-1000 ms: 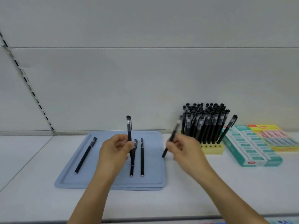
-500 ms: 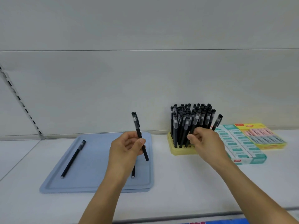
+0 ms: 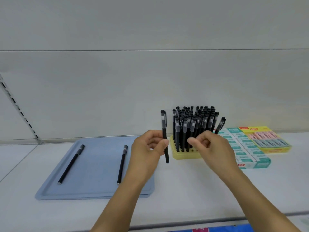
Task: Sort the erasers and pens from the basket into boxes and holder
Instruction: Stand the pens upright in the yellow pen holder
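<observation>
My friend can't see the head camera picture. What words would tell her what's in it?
A person's left hand pinches a black pen upright beside a yellow holder crowded with black pens, while the right hand hovers at the holder, fingers curled. Two more pens lie on a blue tray, and eraser boxes sit at the right.

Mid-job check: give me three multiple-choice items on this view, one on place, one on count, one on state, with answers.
1. Where does the yellow pen holder stand?
A. on the blue tray
B. on the shelf, between tray and eraser boxes
C. on the green box

2. How many pens lie on the blue tray?
A. none
B. two
C. five

3. What is the left hand doing?
A. pinching an upright pen
B. lying flat on the tray
C. holding an eraser

Answers: 1 B, the holder sits right of the tray, left of the green eraser box. 2 B, the left tray pen and the right tray pen. 3 A, the held pen stands cap up.
</observation>
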